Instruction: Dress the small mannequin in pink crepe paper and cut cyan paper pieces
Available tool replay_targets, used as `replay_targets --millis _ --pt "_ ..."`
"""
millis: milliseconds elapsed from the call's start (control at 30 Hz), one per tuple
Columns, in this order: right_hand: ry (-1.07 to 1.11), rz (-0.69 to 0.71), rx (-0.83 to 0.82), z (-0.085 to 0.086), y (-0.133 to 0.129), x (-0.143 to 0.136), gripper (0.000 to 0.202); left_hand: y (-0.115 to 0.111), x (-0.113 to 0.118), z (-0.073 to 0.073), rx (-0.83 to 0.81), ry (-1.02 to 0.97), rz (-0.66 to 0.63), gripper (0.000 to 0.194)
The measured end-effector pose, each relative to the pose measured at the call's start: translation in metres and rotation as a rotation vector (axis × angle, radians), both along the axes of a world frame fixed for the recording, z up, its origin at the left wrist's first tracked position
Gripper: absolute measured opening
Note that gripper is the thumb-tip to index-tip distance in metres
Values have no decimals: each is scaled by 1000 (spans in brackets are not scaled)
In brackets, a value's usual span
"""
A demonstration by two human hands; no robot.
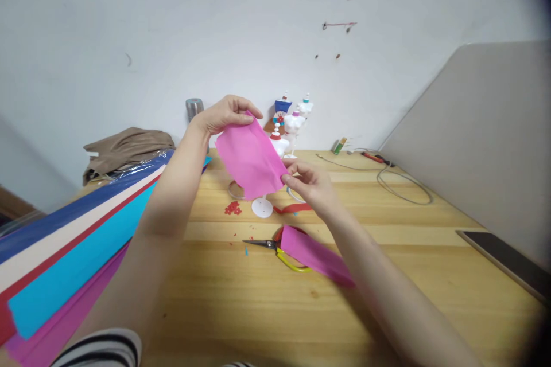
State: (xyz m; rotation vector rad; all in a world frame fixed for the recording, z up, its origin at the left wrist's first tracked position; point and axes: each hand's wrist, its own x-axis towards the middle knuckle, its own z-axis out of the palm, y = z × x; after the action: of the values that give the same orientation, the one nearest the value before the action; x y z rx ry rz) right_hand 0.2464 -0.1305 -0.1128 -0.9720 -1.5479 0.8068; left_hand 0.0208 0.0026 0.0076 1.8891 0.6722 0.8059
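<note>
A bright pink sheet (249,155), fabric or soft paper, is held up over the table between my two hands. My left hand (228,113) pinches its upper edge, and my right hand (307,180) pinches its lower right corner. Behind it stand several small white dress-form mannequins (294,121); one wears blue and red pieces. The nearest mannequin is partly hidden by the sheet, its round white base (262,208) showing below. On the table lie scissors (275,245) with a yellow and a red handle, partly covered by a second pink piece (316,255).
Coloured sheets (86,252) are stacked at the left, near brown folded cloth (129,149). Red scraps (233,208) and a red strip (293,208) lie mid-table. A cable (404,186) and a phone (508,264) are at the right, beside a grey panel (482,137).
</note>
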Motion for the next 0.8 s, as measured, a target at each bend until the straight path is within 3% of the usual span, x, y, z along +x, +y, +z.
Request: replay_targets --millis 400,600,800 --pt "-81 -82 89 -3 0 -2 26 9 19 -18 -117 -65 -143 18" --pt "-29 -125 113 -7 2 -6 24 18 26 -46 -261 -165 -209 16" --pt "6 -199 113 -12 6 -11 24 -7 41 -69 -475 -216 -257 19"
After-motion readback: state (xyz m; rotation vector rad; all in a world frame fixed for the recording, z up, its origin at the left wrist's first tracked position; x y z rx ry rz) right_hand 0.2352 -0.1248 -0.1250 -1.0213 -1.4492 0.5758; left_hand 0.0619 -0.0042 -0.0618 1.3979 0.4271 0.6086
